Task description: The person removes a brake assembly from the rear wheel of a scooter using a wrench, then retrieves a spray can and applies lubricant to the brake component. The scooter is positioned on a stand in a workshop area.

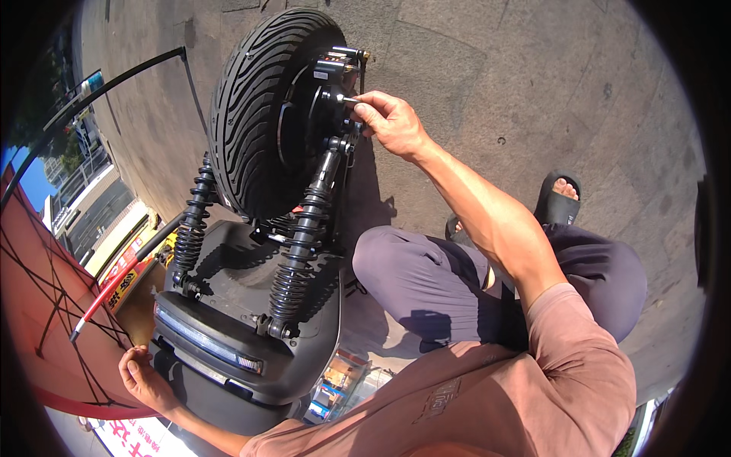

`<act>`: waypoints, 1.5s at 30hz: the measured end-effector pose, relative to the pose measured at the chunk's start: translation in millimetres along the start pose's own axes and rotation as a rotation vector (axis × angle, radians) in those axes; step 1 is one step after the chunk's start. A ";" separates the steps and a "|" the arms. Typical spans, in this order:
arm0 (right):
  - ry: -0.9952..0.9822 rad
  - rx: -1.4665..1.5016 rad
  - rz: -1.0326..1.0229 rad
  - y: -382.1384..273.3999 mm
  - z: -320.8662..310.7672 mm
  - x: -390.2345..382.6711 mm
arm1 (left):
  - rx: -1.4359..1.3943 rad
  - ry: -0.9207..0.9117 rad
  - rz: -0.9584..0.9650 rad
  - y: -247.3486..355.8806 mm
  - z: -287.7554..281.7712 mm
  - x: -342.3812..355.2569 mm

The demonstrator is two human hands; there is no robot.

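Observation:
An electric-scooter-like black vehicle has its rear wheel [263, 107], with a grooved tyre, toward the top of the view. My right hand [390, 126] is at the wheel's hub side, thumb and forefinger pinched on a small silver bolt-like piece [347, 99] by the axle. Just above it sits a brake caliper [336, 67]. Two black coil-spring shock absorbers, a right one [298, 251] and a left one [194, 228], run from the wheel area to the body. At the lower left, my left hand [148, 381] has curled fingers beside the rear body; whatever they hold is hidden.
A tail light strip [209, 339] crosses the dark rear body. On the left are a red canopy [46, 305] and a red-and-white pole [106, 297]. Stone paving [487, 91] lies beyond the wheel. My bent knee [411, 282] is close to the vehicle's right side.

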State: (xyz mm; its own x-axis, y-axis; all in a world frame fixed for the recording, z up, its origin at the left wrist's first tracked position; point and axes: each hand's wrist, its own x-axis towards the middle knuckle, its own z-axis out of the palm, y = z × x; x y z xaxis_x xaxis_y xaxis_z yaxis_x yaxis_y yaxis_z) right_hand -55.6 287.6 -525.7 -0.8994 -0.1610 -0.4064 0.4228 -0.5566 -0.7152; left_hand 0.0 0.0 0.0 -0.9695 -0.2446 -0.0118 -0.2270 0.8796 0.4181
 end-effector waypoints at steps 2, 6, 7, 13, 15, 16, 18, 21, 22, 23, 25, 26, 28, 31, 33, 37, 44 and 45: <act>0.023 0.038 0.026 1.4 1.2 -1.6 | 0.002 0.003 -0.004 5.6 -2.3 -3.5; 0.044 -0.107 -0.061 -1.1 -11.4 -4.9 | 0.024 0.016 -0.004 -0.2 1.2 -0.7; 0.040 -0.196 -0.177 -3.1 -13.7 -4.8 | 0.039 0.015 -0.002 0.5 0.4 0.3; 0.031 -0.803 -0.680 -21.6 -29.0 3.4 | 0.044 0.013 0.017 1.1 4.1 -0.9; 0.030 -0.881 -0.730 -25.5 -29.3 8.3 | 0.060 0.004 0.028 3.2 5.8 -2.2; 0.032 -0.917 -0.761 -27.3 -29.9 10.2 | 0.067 0.001 0.033 4.1 6.8 -1.9; 0.029 -0.969 -0.802 -31.4 -31.3 13.3 | 0.094 0.005 0.033 5.4 8.4 -1.1; 0.003 -1.007 -0.827 -34.8 -30.5 13.8 | 0.109 0.035 0.030 4.3 7.8 -1.2; -0.010 -1.019 -0.835 -36.0 -30.9 13.5 | 0.113 0.039 0.029 4.1 6.8 0.3; -0.021 -1.034 -0.845 -37.3 -31.6 13.2 | 0.115 0.042 0.028 3.7 6.3 0.8; -0.051 -1.006 -0.859 -40.3 -32.1 12.7 | 0.121 0.054 0.038 3.1 5.4 1.7; -0.069 -0.995 -0.870 -43.1 -33.0 13.3 | 0.138 0.068 0.038 3.1 5.0 2.4; -0.140 -1.048 -0.810 -49.1 -34.6 13.5 | 0.170 0.093 0.045 4.8 7.0 2.3; -0.199 -1.113 -0.805 -58.1 -34.6 19.4 | 0.323 0.096 0.036 25.2 16.8 -7.6; -0.201 -1.138 -0.780 -63.5 -34.6 25.1 | 0.343 0.074 0.063 70.1 15.1 -40.8; -0.289 -1.175 -0.779 -71.4 -37.4 29.4 | 0.097 -0.022 0.389 157.9 51.3 -135.9; -0.260 -1.237 -0.798 -82.1 -34.5 22.3 | -0.770 -0.310 -0.241 116.2 292.3 -142.3; -0.240 -1.268 -0.788 -82.7 -34.3 20.9 | -0.926 -0.313 -0.447 102.5 329.6 -125.4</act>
State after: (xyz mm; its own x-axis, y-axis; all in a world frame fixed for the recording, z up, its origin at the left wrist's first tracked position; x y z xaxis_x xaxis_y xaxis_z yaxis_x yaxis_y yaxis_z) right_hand -105.6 358.2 -494.5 -0.8783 -0.3608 0.3136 -0.4615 0.4687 -0.7532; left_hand 68.0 255.3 -255.0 -0.8262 -0.2369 -0.5111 -0.5363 0.0530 0.8423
